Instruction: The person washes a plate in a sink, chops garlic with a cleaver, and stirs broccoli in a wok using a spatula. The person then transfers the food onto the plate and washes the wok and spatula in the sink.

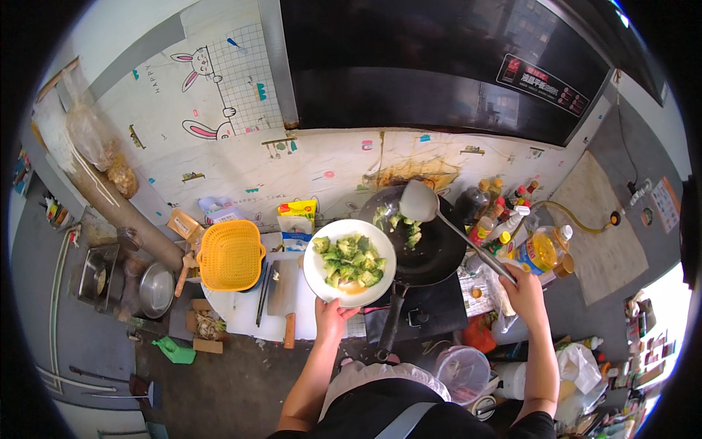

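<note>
My left hand (330, 322) grips the near rim of a white plate (312, 285), which holds broccoli pieces (351, 258) and a little brownish sauce. The plate overlaps the left edge of a black wok (430, 263), where a few more broccoli pieces (413, 232) lie. In my right hand (524, 291) is the handle of a metal wok spatula (419, 202); its broad blade is over the far part of the wok. The wok's dark handle (391, 324) points towards me, held by neither hand.
Left of the plate, a cleaver (283, 291) and dark chopsticks (263, 293) lie on a white board (236, 315), near a yellow plastic basket (230, 255). An oil bottle (540, 249) and several sauce bottles crowd the right side. A lined bin (463, 373) stands below; a black range hood (439, 71) hangs above.
</note>
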Demonstrator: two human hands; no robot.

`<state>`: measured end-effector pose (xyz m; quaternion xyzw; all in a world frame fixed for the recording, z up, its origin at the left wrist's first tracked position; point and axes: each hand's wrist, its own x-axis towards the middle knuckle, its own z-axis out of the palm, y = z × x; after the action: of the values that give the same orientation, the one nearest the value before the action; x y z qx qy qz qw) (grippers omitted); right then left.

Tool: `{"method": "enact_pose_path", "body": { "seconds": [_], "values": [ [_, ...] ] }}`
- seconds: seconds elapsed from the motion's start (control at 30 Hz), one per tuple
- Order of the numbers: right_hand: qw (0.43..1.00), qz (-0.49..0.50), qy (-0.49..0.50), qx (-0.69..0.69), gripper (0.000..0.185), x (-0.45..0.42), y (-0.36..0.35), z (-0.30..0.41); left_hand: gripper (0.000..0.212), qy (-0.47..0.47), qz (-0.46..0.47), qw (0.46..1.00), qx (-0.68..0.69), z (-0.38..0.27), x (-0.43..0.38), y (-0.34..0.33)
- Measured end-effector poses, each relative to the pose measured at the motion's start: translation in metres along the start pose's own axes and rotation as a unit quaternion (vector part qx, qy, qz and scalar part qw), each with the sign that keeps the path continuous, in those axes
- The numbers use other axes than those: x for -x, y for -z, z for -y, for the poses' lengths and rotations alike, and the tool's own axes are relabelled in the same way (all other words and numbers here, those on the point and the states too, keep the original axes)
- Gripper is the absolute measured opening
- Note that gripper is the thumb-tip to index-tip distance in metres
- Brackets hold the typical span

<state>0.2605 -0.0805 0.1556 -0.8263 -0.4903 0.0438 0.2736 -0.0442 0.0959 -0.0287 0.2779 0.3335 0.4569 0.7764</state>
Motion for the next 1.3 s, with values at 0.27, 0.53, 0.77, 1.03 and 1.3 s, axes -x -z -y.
{"method": "enact_pose_path", "body": {
  "seconds": [0.27,0.53,0.77,1.03,1.3],
  "values": [
    [0.981,0.035,-0.046,0.186,0.026,-0.046,-0.025,-0.062,0.041,-0.014,-0.044,0.999,-0.008,-0.002,0.014,0.013],
    [0.984,0.035,-0.040,0.171,0.026,-0.080,-0.072,-0.070,0.040,-0.025,-0.046,0.998,-0.024,-0.003,0.020,0.012],
    [0.984,0.071,0.047,0.154,0.025,-0.084,-0.048,-0.041,0.041,-0.019,-0.044,0.999,-0.016,0.002,0.018,0.013],
    [0.939,0.295,-0.131,0.114,0.019,-0.129,0.049,-0.067,0.041,-0.013,-0.061,0.998,-0.032,0.006,0.018,0.009],
    [0.902,0.356,-0.227,-0.087,0.020,-0.119,-0.023,-0.127,0.037,-0.021,-0.094,0.995,-0.016,0.006,0.026,0.014]
  ]
}}
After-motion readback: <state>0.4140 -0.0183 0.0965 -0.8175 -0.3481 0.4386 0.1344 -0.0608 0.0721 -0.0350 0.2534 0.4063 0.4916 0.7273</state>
